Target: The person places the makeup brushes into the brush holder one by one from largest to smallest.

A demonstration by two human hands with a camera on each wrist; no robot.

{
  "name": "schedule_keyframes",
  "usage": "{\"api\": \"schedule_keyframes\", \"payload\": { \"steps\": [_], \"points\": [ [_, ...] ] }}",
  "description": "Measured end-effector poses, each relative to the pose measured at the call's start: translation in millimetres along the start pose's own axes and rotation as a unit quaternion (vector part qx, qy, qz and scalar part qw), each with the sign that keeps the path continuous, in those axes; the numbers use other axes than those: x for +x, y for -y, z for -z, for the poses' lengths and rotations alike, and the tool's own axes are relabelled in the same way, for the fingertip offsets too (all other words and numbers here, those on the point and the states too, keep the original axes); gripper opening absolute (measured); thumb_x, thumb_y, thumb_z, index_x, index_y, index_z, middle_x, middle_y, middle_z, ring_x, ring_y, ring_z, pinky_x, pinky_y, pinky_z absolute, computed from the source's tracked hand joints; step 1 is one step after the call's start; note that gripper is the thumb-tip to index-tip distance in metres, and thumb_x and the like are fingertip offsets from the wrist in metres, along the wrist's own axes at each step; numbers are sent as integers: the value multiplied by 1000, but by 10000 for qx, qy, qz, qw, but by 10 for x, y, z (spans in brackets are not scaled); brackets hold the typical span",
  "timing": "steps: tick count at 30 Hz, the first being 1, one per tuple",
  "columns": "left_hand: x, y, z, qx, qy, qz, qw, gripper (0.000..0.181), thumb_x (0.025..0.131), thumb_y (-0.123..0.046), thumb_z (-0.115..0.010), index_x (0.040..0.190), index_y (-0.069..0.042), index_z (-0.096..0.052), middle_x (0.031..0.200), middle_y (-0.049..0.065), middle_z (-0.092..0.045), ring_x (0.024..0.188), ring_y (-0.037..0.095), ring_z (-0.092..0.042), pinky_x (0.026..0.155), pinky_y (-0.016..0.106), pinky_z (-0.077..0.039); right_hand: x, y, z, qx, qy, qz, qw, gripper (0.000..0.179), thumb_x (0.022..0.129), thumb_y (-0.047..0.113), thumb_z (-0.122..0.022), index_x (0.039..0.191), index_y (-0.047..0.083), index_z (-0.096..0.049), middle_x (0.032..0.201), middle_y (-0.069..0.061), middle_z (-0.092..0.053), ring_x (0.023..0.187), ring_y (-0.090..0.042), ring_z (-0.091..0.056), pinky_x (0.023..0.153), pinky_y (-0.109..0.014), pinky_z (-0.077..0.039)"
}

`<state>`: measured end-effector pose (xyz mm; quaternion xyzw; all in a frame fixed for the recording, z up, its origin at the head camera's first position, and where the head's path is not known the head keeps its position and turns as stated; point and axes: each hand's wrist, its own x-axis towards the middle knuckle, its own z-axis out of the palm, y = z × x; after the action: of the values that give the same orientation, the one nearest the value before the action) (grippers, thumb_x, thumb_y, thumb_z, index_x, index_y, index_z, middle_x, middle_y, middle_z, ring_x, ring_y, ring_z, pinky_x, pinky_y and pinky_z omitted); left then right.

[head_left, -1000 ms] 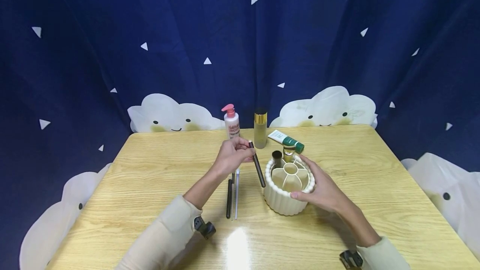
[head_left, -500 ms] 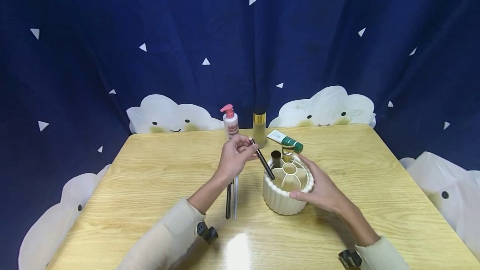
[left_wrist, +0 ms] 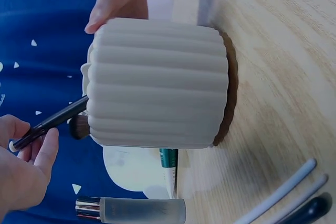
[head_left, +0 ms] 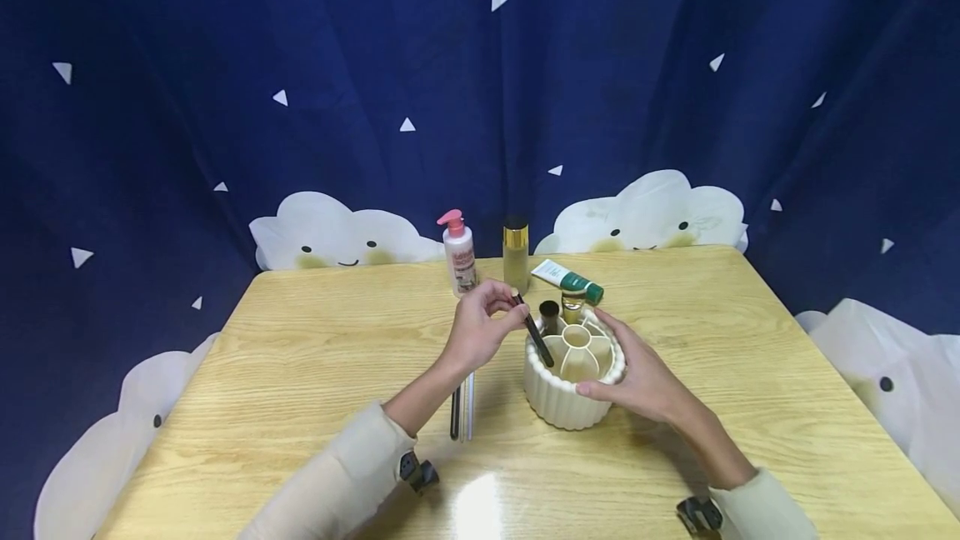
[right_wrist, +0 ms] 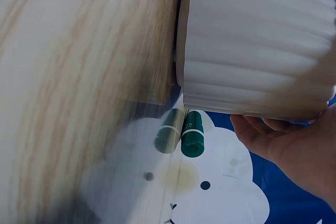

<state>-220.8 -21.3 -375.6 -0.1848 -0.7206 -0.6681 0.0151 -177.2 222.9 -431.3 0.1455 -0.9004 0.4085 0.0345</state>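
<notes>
My left hand point(head_left: 489, 325) pinches a slim black stick with a pale tip point(head_left: 534, 332) between thumb and fingers. The stick slants down, its lower end inside the rim of a cream, ribbed round organizer point(head_left: 564, 398) divided into sections. In the left wrist view, the black stick point(left_wrist: 58, 115) passes behind the organizer's wall point(left_wrist: 157, 82), which hides its end. My right hand point(head_left: 637, 373) grips the organizer from the right, thumb at the near rim. A dark-bristled makeup brush point(head_left: 550, 311) and a gold-topped item point(head_left: 573, 305) stand in the organizer's back sections.
Behind stand a pink-pump bottle point(head_left: 460, 261) and a gold-collared bottle point(head_left: 516, 261). A green and white tube point(head_left: 568, 279) lies behind the organizer. Slim sticks, one black point(head_left: 455, 415) and one pale point(head_left: 470, 407), lie on the table point(head_left: 330, 357), left of the organizer.
My left hand has moved right with the black stick, bringing its lower end from beside the organizer to inside its rim. My right hand keeps its grip.
</notes>
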Motion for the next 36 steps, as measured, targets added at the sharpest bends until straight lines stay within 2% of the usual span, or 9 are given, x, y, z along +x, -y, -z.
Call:
{"api": "schedule_keyframes", "payload": {
  "steps": [6, 12, 15, 21, 26, 30, 36],
  "points": [
    [-10, 42, -4, 589, 96, -114, 9982, 16, 82, -3, -67, 95, 4, -59, 91, 16, -62, 80, 11, -63, 79, 28, -54, -1, -10, -7, -46, -19, -18, 10000, 109, 67, 47, -82, 151, 17, -19, 147, -19, -37, 128, -41, -45, 100, -64, -36],
    [-44, 84, 5, 885, 255, -29, 9957, 14, 82, -8, -69, 90, 0, -61, 91, 15, -66, 84, 18, -65, 69, 20, -51, -7, 2, -4, -60, -52, -15, 10000, 108, 67, 46, -82, 151, 17, -20, 147, -19, -38, 128, -40, -45, 100, -65, -36],
    [-58, 106, 10, 1096, 359, 46, 9933, 15, 83, -13, -70, 89, -1, -62, 90, 14, -69, 82, 15, -64, 67, 19, -50, -5, 5, -3, -22, -56, -5, 10000, 108, 67, 45, -82, 150, 17, -20, 146, -19, -38, 127, -40, -45, 100, -64, -36],
    [-70, 146, -1, 1641, 574, 45, 9848, 14, 84, -17, -69, 90, -5, -66, 85, 7, -68, 71, 7, -53, 61, 16, -44, -5, -1, -4, 6, -25, -4, 10000, 107, 68, 45, -82, 151, 18, -19, 146, -18, -38, 127, -40, -46, 100, -64, -37],
    [-100, 180, -34, 1952, 741, -27, 9780, 12, 82, -18, -72, 88, -8, -67, 78, 2, -59, 62, 6, -42, 53, 16, -34, -3, 0, -5, 72, -2, 21, 10000, 106, 68, 43, -82, 151, 18, -20, 145, -19, -39, 124, -39, -49, 98, -63, -39],
    [-122, 193, -62, 2196, 774, -27, 9725, 13, 81, -20, -72, 88, -10, -68, 78, 0, -54, 64, 6, -41, 55, 16, -33, 0, 4, -6, 124, 27, 27, 9999, 106, 68, 43, -82, 151, 19, -20, 145, -19, -40, 123, -39, -50, 98, -63, -39],
    [-107, 196, -88, 2558, 690, -87, 9642, 14, 80, -24, -70, 87, -12, -71, 81, 1, -56, 68, 9, -44, 58, 18, -35, 6, 0, -4, 139, 15, 25, 9999, 106, 68, 42, -82, 151, 19, -20, 145, -17, -40, 125, -38, -48, 99, -63, -39]
  ]
}}
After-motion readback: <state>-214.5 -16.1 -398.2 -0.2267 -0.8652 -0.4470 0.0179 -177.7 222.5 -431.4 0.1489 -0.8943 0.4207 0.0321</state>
